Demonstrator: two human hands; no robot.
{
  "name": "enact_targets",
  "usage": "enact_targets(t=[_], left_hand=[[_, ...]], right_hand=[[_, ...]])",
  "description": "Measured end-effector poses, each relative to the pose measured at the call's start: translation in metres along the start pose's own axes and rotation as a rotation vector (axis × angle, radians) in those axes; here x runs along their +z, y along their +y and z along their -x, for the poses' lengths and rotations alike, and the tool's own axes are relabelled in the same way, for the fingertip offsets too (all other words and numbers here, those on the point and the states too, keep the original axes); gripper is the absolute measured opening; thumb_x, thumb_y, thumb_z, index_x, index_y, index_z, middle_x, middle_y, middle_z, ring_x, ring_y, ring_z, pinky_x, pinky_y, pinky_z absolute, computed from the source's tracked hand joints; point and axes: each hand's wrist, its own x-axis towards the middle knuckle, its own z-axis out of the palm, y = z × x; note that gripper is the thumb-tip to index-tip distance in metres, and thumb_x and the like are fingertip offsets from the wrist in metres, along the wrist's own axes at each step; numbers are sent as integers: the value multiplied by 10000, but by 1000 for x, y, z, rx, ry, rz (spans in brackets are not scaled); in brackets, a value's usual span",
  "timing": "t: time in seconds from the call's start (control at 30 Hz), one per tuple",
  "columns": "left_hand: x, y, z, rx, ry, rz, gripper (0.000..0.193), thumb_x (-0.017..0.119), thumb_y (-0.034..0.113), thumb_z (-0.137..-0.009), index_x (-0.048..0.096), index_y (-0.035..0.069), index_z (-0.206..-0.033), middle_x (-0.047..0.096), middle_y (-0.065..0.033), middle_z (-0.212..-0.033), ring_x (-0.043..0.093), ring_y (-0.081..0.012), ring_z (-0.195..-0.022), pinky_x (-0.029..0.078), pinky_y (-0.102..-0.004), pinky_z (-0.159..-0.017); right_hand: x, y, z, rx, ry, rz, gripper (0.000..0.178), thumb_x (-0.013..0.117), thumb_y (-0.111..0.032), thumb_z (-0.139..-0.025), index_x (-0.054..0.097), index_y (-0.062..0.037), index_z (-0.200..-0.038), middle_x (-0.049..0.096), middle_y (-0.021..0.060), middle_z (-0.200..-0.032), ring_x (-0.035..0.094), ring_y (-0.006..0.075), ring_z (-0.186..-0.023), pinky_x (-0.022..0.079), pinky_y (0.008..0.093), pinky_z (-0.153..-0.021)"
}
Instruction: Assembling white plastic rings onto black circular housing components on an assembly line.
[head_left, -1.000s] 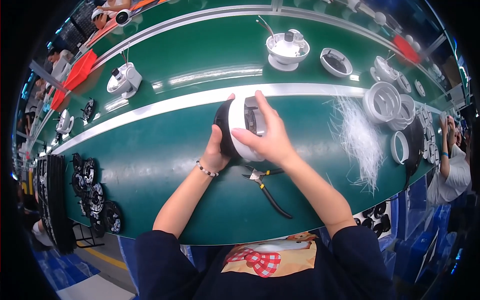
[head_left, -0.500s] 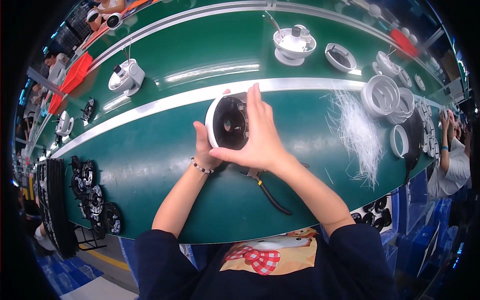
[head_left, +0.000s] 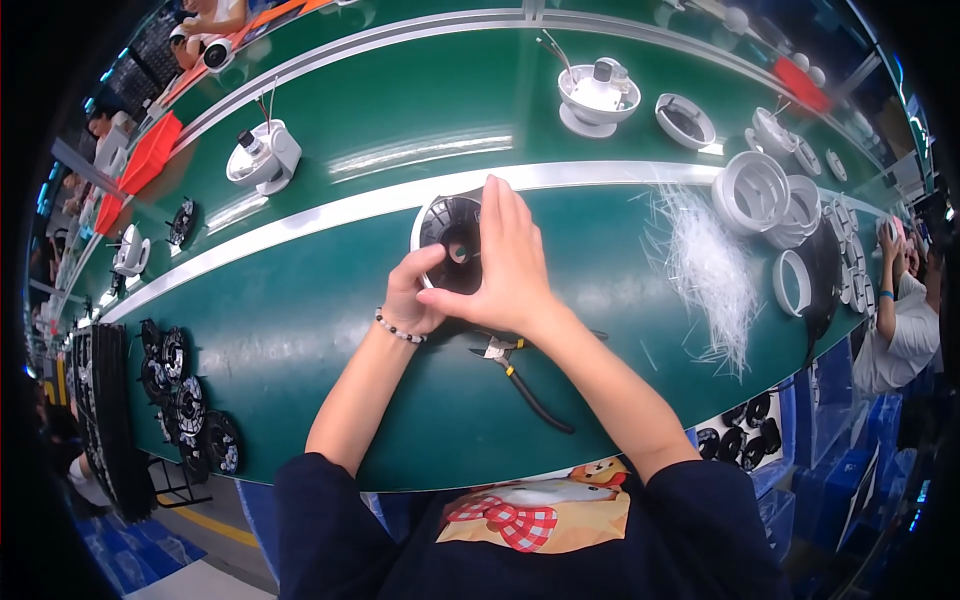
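housing (head_left: pixel 416 236) (wht): blk disc (head_left: pixel 441 222) in | l hand (head_left: pixel 411 300), r hand (head_left: pixel 513 268) holding

Head-worn fisheye looks down from near over the green bench (head_left: pixel 260 370)

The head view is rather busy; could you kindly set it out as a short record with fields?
Left grip: holds black-and-white round part, thumb at its dark face
Right grip: on the round part's right side, fingers extended
Pliers: lying on green bench
Bench right: clear strips, white rings
Bench left: black round components
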Motion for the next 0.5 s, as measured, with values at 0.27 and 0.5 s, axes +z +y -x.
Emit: enact_targets(t=[0.27, 0.5], left_hand=[[10, 5, -43, 44, 203, 33, 366, 450, 174, -759, 504, -34, -1056, 573, -137, -997, 547, -247, -942, 430, -359, -870], [-51, 35, -125, 176, 538, -308, 191, 505, 112, -780, 500, 28, -951, 536, -74, -906, 539, -184, -821, 462, -307, -734]], right_hand=[[-22, 40, -20, -121, -10, -119, 1202, 714, -553, -542, 41, 46, -1338, 110, 254, -1384, 110, 392, -1288, 155, 428, -1044], [-63, -32, 88, -41, -499, 298, 1072, 700, -553, -549, 245, 115, -1253, 222, 284, -1316, 228, 432, -1213, 227, 481, -996]])
